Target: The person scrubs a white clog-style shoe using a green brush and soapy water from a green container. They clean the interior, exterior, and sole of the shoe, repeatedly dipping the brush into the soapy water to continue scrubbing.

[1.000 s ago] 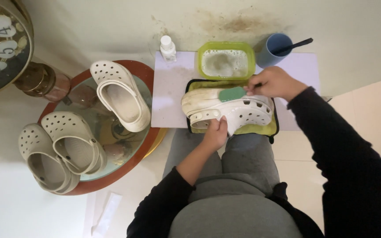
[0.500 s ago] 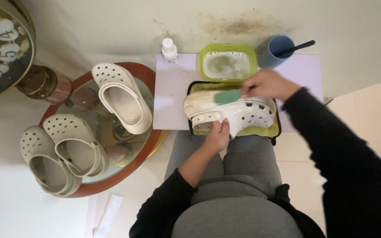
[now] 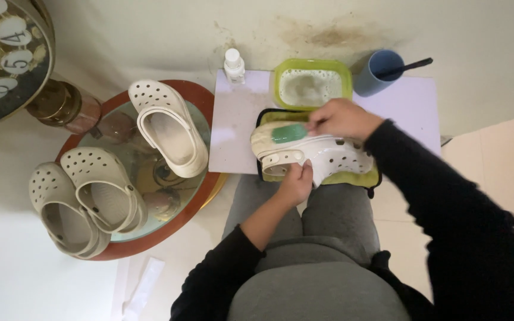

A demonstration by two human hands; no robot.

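Resting on round glass tabletop (image 3: 200,178): three beige clogs (image 3: 99,187). On green tray (image 3: 364,177) over lap: white clog (image 3: 322,154), clamped by left hand (image 3: 295,181); green brush (image 3: 288,132), gripped in right hand (image 3: 340,117).

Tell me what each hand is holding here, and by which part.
Left hand grips the white clog by its near side edge. Right hand holds the green brush by its handle end, bristles on the clog.

Four clogs: three (image 3: 165,125) (image 3: 99,184) (image 3: 55,211) at nine o'clock, one (image 3: 328,156) centre; one bottle (image 3: 233,64), one cup (image 3: 379,71) at twelve.
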